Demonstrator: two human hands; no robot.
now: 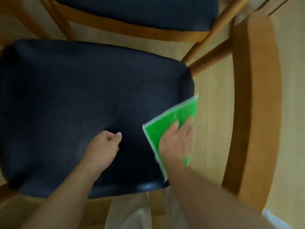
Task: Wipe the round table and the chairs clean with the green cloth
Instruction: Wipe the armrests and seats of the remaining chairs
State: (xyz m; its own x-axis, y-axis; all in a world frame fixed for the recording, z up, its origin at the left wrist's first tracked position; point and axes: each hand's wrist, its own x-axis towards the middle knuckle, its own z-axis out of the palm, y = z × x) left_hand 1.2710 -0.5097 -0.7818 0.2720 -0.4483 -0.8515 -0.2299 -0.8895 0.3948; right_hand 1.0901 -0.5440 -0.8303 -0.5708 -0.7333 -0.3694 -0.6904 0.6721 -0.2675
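The right hand presses flat on the green cloth at the right edge of the near chair seat, its fingers straight. The cloth's long side runs along that edge. The unwiped seat spreads to the left, where the left hand rests with fingers curled, holding nothing.
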